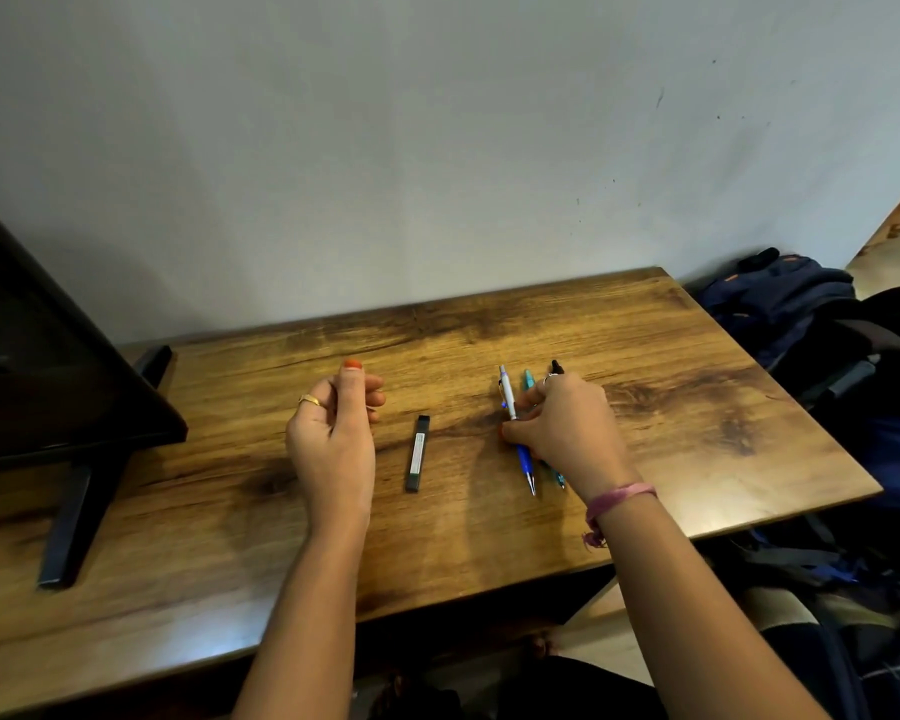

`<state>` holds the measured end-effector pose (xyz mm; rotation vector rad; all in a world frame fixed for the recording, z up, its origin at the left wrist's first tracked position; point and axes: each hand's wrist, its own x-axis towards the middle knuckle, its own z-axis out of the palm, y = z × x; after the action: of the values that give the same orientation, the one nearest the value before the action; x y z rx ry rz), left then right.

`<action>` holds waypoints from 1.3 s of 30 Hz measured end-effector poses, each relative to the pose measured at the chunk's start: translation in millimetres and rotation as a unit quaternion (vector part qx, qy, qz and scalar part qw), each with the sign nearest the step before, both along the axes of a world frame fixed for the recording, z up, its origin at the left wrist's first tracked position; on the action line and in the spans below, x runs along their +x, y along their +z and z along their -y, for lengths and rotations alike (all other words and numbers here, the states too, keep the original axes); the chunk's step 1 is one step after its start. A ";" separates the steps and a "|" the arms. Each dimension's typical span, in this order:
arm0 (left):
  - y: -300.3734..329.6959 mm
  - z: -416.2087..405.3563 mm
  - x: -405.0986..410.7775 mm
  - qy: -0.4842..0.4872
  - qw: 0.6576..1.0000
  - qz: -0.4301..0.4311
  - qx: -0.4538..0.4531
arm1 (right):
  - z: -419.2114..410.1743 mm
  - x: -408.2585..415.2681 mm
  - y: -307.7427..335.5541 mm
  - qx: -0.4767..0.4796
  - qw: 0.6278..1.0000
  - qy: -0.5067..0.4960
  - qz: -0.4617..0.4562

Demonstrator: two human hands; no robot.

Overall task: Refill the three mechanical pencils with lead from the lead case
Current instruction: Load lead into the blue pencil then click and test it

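The right hand (562, 423), right of centre in the frame, reaches down over three pencils lying side by side and pinches the white-and-blue mechanical pencil (515, 428) between thumb and fingertips at about its middle; whether that pencil has left the wood yet cannot be told. Just to its right, mostly hidden under the same hand, lie the teal mechanical pencil (529, 379) and the black mechanical pencil (556, 367), only their far ends and one tip showing. The left hand (333, 433), left of centre, hovers with its fingers loosely curled toward the palm and holds nothing.

Between the two hands the slim dark rectangular lead case with a pale label (417, 452) lies flat on the brown wood-grain table (697, 407), apart from both hands and seemingly unopened. A black screen on angled legs (48, 356) fills the left edge, and a dark blue backpack (785, 298) sits past the table at the right.

By the look of it the task is barely begun: no pencil looks opened, no lead is out, and all three refills remain.
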<state>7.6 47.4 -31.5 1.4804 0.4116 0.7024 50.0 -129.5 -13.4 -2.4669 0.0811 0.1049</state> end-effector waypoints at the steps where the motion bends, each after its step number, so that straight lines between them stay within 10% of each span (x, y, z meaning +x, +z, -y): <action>1: -0.2 -0.3 0.1 0.000 1.000 0.000 0.000 | -0.8 -0.5 0.0 -0.009 1.000 0.002 0.002; 39: 2.5 0.5 -0.2 -0.005 1.000 -0.016 0.021 | -12.6 -7.5 3.9 -0.112 0.992 0.034 0.038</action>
<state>7.4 46.9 -29.0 1.5337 0.4145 0.6837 42.5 -117.0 -9.4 -2.6948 -0.0247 0.0318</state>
